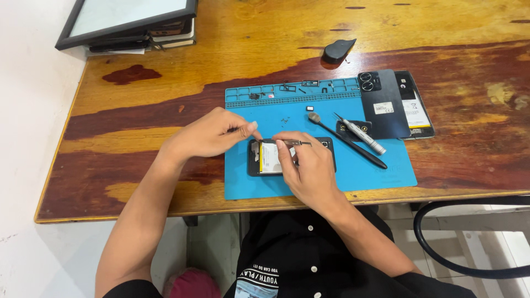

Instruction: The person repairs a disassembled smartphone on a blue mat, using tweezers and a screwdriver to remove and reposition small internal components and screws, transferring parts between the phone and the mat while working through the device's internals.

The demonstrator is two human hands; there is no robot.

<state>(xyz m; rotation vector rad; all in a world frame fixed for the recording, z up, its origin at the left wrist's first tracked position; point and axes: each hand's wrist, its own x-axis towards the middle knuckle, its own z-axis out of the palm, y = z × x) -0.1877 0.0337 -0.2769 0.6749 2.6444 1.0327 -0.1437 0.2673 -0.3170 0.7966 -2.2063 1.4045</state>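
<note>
Nearest the lens: a black buttoned shirt (309, 259) with a printed patch, worn by the seated person; a dark red rounded shape (190, 284) shows below the left elbow.

Surface: wooden table (138, 143), varnished, streaked dark red and yellow, set against a white wall on the left. Tiled floor beneath; a black curved chair frame (441, 243) at lower right.

Blue work mat (364, 165): lies under both hands. Its far edge, beyond the fingertips, is divided into small tray compartments (292, 88) holding small dark parts, too small to tell apart.

Opened phone (265, 160): flat on the mat, back removed, white battery exposed, directly under the fingers.

Left hand (207, 135): fingers curled together, the tips pinched at the phone's upper left corner; what they pinch cannot be told.

Right hand (309, 171): lies over the phone's right half, thumb and forefinger closed on a thin metal tool (298, 143) held along the phone's top edge.

Right of the fingers: a dark phone back cover (383, 105) overlapping a second opened phone (417, 110); a black brush (348, 140); a silver screwdriver (361, 135) crossing it.

Well beyond the fingers: a black wedge-shaped object (338, 49); at the far left corner, a black-framed panel (130, 19) lying on stacked books (171, 36).
</note>
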